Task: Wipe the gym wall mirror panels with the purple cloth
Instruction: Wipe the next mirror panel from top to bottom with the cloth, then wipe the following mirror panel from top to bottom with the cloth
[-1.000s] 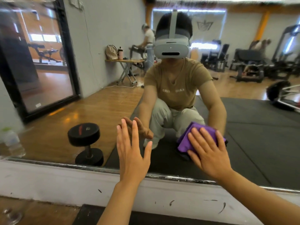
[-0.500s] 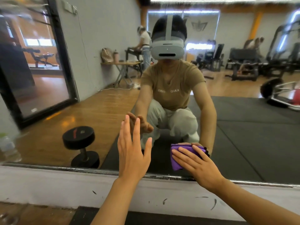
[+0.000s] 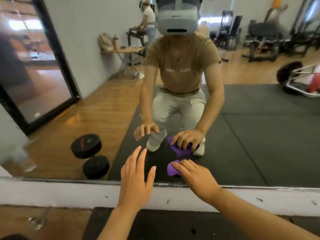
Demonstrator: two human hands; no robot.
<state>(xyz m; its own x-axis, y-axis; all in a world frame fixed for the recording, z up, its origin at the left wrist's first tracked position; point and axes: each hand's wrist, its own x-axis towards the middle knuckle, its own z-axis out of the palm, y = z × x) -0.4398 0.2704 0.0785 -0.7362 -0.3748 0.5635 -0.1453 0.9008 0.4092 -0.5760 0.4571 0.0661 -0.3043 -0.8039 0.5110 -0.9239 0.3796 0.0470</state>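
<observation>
The right hand (image 3: 195, 177), low and right of centre in the frame, pressed the purple cloth (image 3: 173, 170) flat against the bottom strip of the mirror (image 3: 251, 135), its fingers spread over the cloth rather than curled round it. The cloth sat just above the mirror's lower edge (image 3: 173, 185), where a metal trim met the white wall base (image 3: 69, 193). Its reflection showed directly above it in the glass.

The left hand (image 3: 136, 177), at lower centre, was held open with fingers straight and apart, holding nothing. Whether its fingertips touched the glass could not be told.

Judging from how things lay, the wipe had reached the lowest band of this panel, which suggested this section was being finished near the floor. The glass around the cloth showed no clear streaks or marks either way, so how much of the panel was already clean could not be read. The stretches of mirror toward the left and right edges of the frame, and any further panels, probably remained to be wiped.

A dumbbell (image 3: 90, 153) appeared reflected at lower left.
</observation>
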